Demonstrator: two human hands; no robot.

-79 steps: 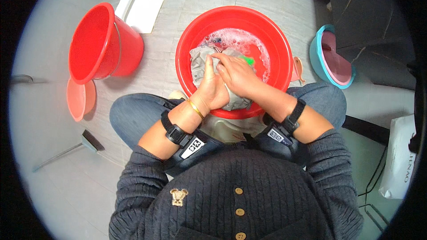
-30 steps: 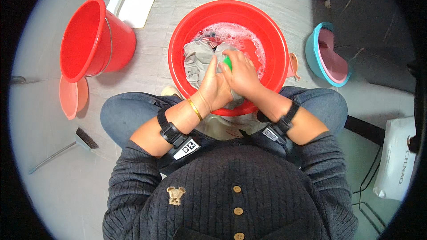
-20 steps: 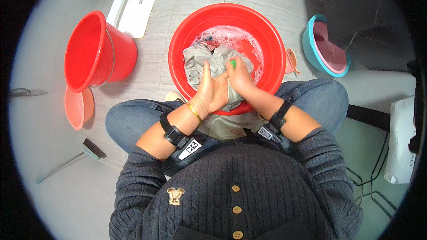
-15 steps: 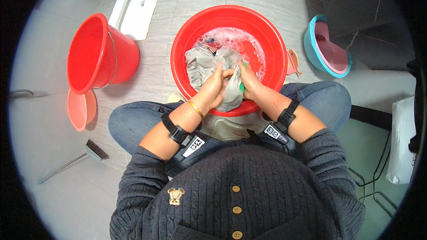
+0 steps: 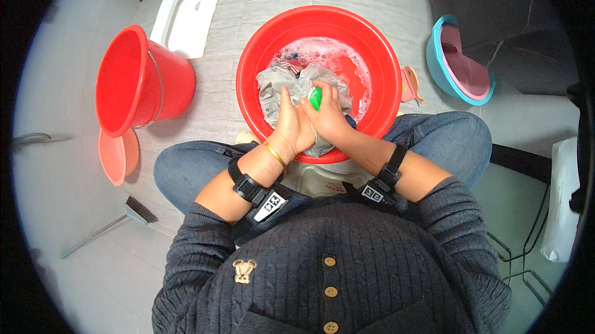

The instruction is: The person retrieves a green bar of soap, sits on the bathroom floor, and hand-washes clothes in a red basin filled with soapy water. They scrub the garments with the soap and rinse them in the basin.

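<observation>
A wide red basin (image 5: 379, 43) with sudsy water stands on the floor before me. Crumpled wet grey cloth (image 5: 273, 83), looking like a garment, lies inside it and reaches its near wall. My left hand (image 5: 294, 126) is in the cloth at the near left, thumb pointing away from me. Its other fingers are partly hidden by the cloth and my right hand. My right hand (image 5: 328, 114) grips a smooth, rounded green object (image 5: 317, 98) over the cloth, against my left hand. Its exact kind is not clear. A reddish striped patch (image 5: 290, 67) shows behind the grey cloth.
On the left stand a red bucket (image 5: 176, 86) with a wire handle, a pink basin (image 5: 119, 160) and a brush with a long handle (image 5: 139, 210). A white squat toilet (image 5: 207, 15) is beyond. A pink dipper (image 5: 410, 85) and blue basin (image 5: 437, 64) are on the right.
My right hand has moved left and up over the cloth, turning so that the green object now shows on top. The cloth bunched up between my hands has dropped lower.
</observation>
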